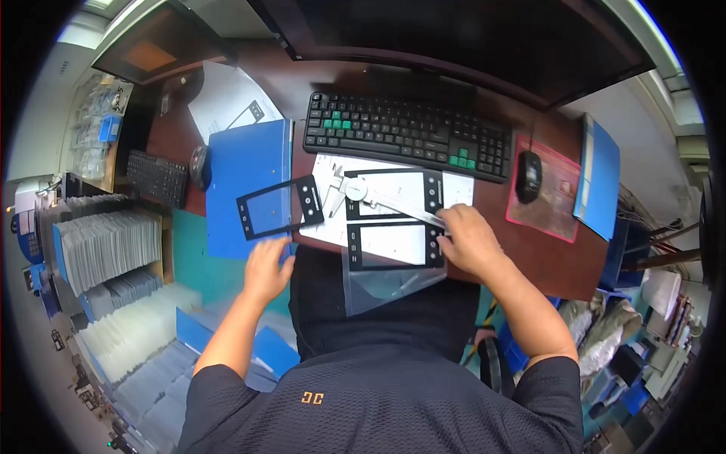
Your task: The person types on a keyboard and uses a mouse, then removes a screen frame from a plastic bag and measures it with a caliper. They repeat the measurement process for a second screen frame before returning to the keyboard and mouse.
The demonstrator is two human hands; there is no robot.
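Note:
My left hand (267, 271) is open, thumb apart from the fingers, just below a black-framed panel (245, 218) with a transparent window, which lies tilted across the blue folder's edge. I cannot tell whether its fingertips touch the panel. My right hand (473, 240) closes its fingers on the right end of a dial caliper (393, 203), with its thumb near the right edge of the lower panel. The caliper slants over an upper framed panel (401, 172). Below that is a second, similar framed panel (397, 266), on a clear plastic sleeve (393, 287) overhanging the table edge.
White paper (460, 185) is beneath the panels. Behind it stands a black keyboard (408, 129) with green keys. A mouse (528, 178) sits on a red-edged mat (560, 208), beside a blue folder (599, 178). Another blue folder (242, 163) lies left. Monitors (469, 38) line the back.

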